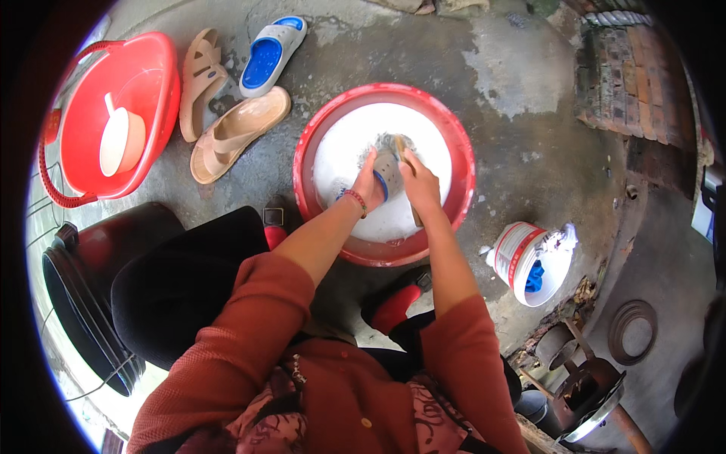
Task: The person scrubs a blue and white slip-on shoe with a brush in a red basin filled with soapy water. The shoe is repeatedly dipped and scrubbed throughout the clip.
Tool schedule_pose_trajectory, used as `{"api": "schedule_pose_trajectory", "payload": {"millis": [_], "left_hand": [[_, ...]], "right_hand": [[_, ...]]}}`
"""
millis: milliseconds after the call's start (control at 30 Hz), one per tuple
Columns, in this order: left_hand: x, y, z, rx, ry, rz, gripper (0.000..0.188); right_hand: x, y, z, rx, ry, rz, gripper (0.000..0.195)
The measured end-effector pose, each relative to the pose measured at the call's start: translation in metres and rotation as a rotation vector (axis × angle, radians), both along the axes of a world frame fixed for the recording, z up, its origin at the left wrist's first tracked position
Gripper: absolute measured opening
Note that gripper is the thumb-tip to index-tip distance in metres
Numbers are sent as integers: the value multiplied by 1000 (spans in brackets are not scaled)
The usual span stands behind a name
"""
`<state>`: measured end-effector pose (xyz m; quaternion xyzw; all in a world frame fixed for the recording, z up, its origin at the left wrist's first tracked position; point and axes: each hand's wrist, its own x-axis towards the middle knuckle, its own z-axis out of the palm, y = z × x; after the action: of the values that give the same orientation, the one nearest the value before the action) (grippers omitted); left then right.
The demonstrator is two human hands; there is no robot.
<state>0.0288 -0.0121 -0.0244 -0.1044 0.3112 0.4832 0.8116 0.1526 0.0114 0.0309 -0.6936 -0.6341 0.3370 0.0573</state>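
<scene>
In front of me a red plastic basin point(383, 260) stands on the floor, filled with white suds point(346, 133). Over the suds, my left hand point(370, 186) grips a grey slipper point(387, 172) with a blue inside, its fingers partly inside the strap. A wooden-handled brush point(401, 148) is in my right hand point(421, 184), held against the slipper's right side. Dark, wet-looking foam surrounds the far end of the slipper. The brush's bristles are hidden.
Left of the basin lie a matching grey-blue slipper point(273, 55), a beige sandal point(202, 85) and a beige slipper point(241, 135). Beyond them is a red tub point(148, 74) holding a pink dipper point(123, 142). A white bucket point(519, 258) stands right; bricks point(635, 85) and metal pans point(590, 386) sit farther off.
</scene>
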Motion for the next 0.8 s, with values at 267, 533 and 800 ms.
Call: {"api": "schedule_pose_trajectory", "payload": {"millis": [267,533,800], "left_hand": [[0,-3,30,125,-35,-157,44],[-9,-20,61,210,70,-256,50],[-46,-4,75,555,1282,-458,66]], "right_hand": [[60,-36,54,39,222,-430,59],[41,-37,68,234,560,-284,73],[40,-28,92,282,519,-203,70]]}}
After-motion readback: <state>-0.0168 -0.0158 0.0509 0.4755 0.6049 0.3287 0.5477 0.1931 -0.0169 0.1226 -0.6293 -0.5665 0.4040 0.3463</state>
